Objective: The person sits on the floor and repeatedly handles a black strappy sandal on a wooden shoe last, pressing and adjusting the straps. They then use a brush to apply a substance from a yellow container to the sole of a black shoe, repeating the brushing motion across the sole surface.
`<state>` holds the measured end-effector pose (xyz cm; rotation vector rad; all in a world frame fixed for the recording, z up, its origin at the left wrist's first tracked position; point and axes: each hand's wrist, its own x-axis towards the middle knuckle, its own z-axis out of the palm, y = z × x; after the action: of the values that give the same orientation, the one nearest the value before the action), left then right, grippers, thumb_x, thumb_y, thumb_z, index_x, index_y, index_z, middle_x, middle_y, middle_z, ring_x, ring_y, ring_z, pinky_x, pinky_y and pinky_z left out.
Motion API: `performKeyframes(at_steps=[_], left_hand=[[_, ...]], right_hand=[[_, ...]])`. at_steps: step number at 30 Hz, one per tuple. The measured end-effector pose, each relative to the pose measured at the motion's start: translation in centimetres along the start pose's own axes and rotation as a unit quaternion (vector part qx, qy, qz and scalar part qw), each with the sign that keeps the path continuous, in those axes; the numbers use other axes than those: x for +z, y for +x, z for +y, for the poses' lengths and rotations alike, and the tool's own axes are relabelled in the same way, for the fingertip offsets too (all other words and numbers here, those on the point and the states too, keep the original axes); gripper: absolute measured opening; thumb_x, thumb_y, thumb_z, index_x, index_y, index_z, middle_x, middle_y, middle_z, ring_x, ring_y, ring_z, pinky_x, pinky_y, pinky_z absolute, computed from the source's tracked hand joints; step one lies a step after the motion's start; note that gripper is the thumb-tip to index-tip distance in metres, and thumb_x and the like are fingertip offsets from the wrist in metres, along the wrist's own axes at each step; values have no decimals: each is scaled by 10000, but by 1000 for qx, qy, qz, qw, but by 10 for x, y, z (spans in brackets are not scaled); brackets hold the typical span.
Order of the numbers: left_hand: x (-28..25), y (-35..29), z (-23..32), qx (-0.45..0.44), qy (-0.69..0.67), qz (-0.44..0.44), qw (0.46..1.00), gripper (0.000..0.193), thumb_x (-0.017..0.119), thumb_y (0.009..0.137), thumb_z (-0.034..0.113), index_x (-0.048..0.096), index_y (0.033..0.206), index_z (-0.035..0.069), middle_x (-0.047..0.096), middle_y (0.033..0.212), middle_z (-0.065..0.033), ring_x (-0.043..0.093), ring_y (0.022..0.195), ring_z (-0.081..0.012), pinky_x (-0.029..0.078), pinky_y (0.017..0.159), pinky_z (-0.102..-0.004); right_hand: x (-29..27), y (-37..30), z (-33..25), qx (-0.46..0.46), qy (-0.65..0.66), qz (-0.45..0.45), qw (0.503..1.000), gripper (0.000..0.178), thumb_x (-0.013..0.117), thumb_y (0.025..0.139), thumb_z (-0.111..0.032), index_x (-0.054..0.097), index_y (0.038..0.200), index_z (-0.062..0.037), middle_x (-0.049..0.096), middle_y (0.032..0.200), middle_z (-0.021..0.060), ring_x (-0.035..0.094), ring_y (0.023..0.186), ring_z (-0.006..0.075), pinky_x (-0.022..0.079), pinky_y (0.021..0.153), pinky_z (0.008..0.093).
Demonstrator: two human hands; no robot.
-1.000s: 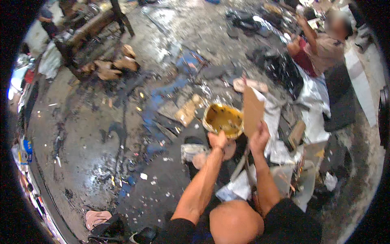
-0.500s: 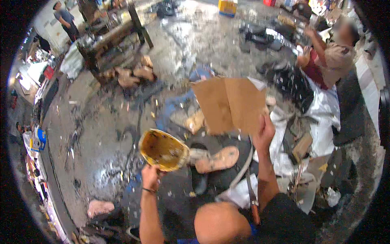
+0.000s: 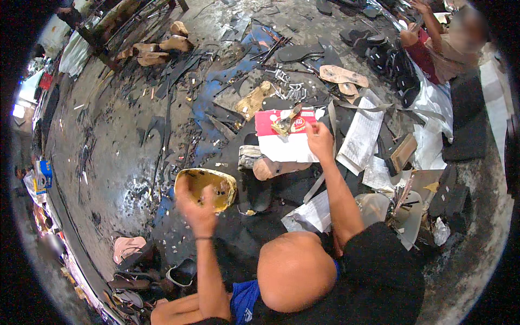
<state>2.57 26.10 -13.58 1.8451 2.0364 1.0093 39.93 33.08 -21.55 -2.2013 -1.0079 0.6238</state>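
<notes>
Cardboard sheet, with a red printed band and a plain white panel [image 3: 281,149], lies just left of the right fingertips. The right hand [image 3: 320,141] appears closed on the sheet's right edge. A yellowish, crusted piece with a brown end [image 3: 281,128] rests on the red band, a little left of those fingers. A tan, sole-shaped piece [image 3: 268,170] shows partly beneath the sheet, on the wearer's side of the right fingers.

The left hand [image 3: 199,214] is blurred; its thumb and fingers show apart, in front of a yellow-coated bowl with a crusted rim [image 3: 223,183]. Contact with the rim cannot be determined. Right of the right fingers lie white, marked sheets [image 3: 358,135]; beyond them, a long tan insole [image 3: 344,76].

Assessment of handling: the sheet is best kept level, since tilting would likely let the crusted piece slide. The right fingertips should grip the clean margin, clear of residue. The left fingers would do better on the bowl's outer wall than inside its coating.
</notes>
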Motion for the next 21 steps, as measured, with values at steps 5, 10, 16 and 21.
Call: performKeyframes(at_steps=[5, 10, 16, 21], left_hand=[[146, 10, 100, 265, -17, -275, 924, 536, 683, 871, 281, 538, 1311, 11, 534, 1366, -221, 489, 1291, -375, 366, 1115, -448], [192, 11, 93, 217, 52, -429, 875, 443, 686, 843, 284, 622, 1190, 16, 584, 1296, -186, 543, 1227, -346, 444, 1042, -445], [126, 94, 24, 85, -258, -286, 919, 299, 655, 887, 278, 688, 1110, 82, 680, 1140, -147, 627, 1080, -359, 472, 976, -466], [-9, 150, -84, 112, 91, -1, 990, 540, 675, 879, 302, 531, 1270, -42, 646, 1124, -223, 561, 1112, -387, 398, 1016, -460]], right_hand=[[90, 52, -17, 23, -33, -38, 998, 505, 753, 813, -468, 705, 952, 15, 726, 888, 148, 705, 836, 303, 535, 750, 399], [22, 102, 11, 37, 242, -30, 969, 281, 709, 907, -288, 677, 951, -12, 678, 866, 54, 639, 716, 139, 507, 598, 308], [-44, -9, -101, -91, 291, -260, 916, 260, 649, 925, -248, 697, 1045, -22, 704, 1048, 84, 653, 877, 131, 519, 771, 305], [33, -147, -109, -291, -167, -481, 810, 512, 654, 830, -120, 585, 1336, -88, 557, 1372, 79, 610, 1161, 324, 505, 974, 428]])
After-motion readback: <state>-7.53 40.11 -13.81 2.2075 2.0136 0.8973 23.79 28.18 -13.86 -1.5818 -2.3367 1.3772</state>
